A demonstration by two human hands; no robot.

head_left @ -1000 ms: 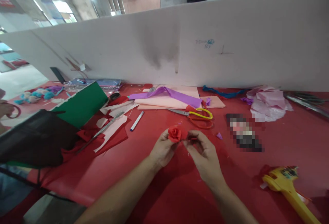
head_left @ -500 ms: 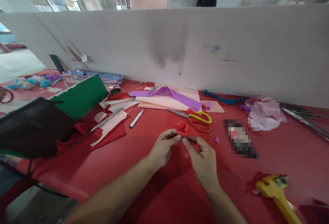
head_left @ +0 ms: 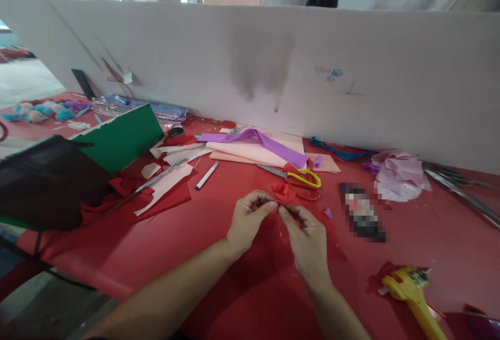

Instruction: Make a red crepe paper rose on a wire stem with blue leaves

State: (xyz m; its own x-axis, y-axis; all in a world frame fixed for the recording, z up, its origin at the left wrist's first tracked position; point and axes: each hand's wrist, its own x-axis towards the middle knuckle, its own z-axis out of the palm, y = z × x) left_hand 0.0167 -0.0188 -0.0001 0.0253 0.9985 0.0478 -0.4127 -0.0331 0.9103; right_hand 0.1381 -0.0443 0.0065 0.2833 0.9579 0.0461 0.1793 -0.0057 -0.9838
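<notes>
So the red flower (head_left: pixel 284 192) had tipped away from the wearer over the last second. The left hand (head_left: pixel 246 221) and right hand (head_left: pixel 310 241) both had a closed, pinching grip at its near base, over the worktop (head_left: pixel 164 256), so work seemed focused there, not on the petals.

Red on flower (head_left: pixel 283 192) and worktop (head_left: pixel 156 236). Yellow plus orange on scissors handles (head_left: pixel 292 176). Yellow on glue gun (head_left: pixel 412 290), near right. Purple on far strip (head_left: pixel 273 146). Green on left board (head_left: pixel 130 139). Blue on far-right ribbon (head_left: pixel 344 154).
</notes>
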